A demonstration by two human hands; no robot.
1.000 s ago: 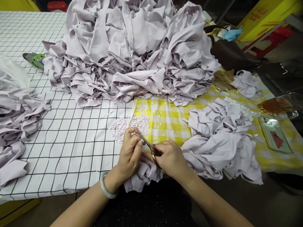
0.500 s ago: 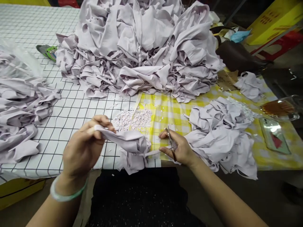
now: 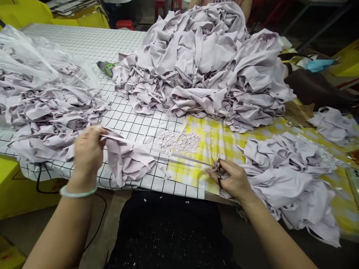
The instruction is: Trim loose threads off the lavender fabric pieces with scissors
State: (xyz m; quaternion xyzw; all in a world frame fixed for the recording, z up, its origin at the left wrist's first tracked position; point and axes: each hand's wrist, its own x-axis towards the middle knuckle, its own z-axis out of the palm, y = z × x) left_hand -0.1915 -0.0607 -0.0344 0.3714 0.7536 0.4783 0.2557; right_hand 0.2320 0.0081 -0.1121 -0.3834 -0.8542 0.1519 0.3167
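My left hand [image 3: 89, 153] is closed on a pale lilac fabric piece [image 3: 130, 162], which hangs near the table's front edge at the left. From it a narrow strap [image 3: 186, 158] stretches almost straight across to my right hand [image 3: 232, 179]. That hand is closed around small scissors [image 3: 219, 181], and the strap's end reaches its fingertips; whether fingers or blades hold the strap I cannot tell. Behind the strap lies a scatter of tiny pale clippings [image 3: 179, 142].
A tall heap of lilac fabric [image 3: 204, 56] fills the table's back. Another heap [image 3: 56, 108], partly under clear plastic [image 3: 47, 59], lies left. A third pile [image 3: 291, 179] hangs over the front edge at right. A green-and-grey object [image 3: 106, 68] sits by the tall heap.
My left hand has moved left with the fabric piece, and its strap is now pulled taut between my hands. The view has swung left, and a person's arms show behind the tall heap.
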